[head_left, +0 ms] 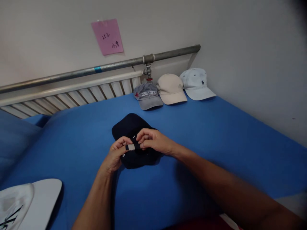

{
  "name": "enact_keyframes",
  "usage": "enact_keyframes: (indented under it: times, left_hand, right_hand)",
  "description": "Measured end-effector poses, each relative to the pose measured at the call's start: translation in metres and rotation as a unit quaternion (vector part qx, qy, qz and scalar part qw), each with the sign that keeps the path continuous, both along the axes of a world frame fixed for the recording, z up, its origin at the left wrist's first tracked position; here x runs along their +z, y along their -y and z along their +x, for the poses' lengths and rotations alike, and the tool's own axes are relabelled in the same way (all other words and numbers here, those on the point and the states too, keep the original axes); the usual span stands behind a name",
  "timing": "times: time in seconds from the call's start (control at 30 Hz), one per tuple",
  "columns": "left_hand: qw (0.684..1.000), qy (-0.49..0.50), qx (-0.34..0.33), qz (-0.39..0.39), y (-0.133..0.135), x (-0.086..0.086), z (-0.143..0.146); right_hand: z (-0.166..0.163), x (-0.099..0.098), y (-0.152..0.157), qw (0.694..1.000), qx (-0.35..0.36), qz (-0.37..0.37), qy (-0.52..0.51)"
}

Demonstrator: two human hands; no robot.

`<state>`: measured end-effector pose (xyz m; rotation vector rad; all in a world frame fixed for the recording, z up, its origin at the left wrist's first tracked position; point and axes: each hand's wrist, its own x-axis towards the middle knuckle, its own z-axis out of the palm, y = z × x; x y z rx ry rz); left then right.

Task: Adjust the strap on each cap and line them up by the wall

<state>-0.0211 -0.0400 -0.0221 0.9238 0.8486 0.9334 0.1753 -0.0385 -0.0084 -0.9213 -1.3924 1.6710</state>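
Observation:
A dark navy baseball cap (130, 123) lies on the blue surface in front of me, its brim toward the radiator. At the cap's near side, my left hand (117, 154) pinches the adjustment strap (131, 147), which has a pale buckle or patch on it. My right hand (153, 140) pinches the strap's other end, a short way to the right. Both hands are closed, and the fingers hide part of the strap and the cap's opening.
Along the back stand a grey cap (148, 94), a beige cap (170, 88) and a white cap (198, 83). Another white cap (38, 204) lies at the near left. A radiator (79, 91) and metal pipe (120, 64) run along the wall, below a pink note (107, 36).

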Motion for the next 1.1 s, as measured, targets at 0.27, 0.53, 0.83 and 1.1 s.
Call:
enact_keyframes:
  times: [0.27, 0.53, 0.83, 1.1]
  left_hand:
    - [1.0, -0.028, -0.006, 0.009, 0.001, 0.001, 0.003]
    - [0.998, -0.047, -0.008, 0.032, 0.003, 0.001, 0.002]
    - [0.998, -0.042, -0.018, 0.045, 0.003, 0.0, 0.002]
    - [0.996, -0.044, -0.061, 0.048, 0.005, 0.001, 0.005]
  right_hand:
    - [0.0, 0.003, 0.004, 0.998, 0.025, 0.043, 0.027]
    - [0.005, 0.004, 0.004, 0.996, 0.051, 0.059, 0.041]
    - [0.006, 0.019, 0.01, 0.986, 0.052, 0.103, 0.117]
    - [0.004, 0.016, 0.012, 0.988, 0.062, 0.111, 0.083]
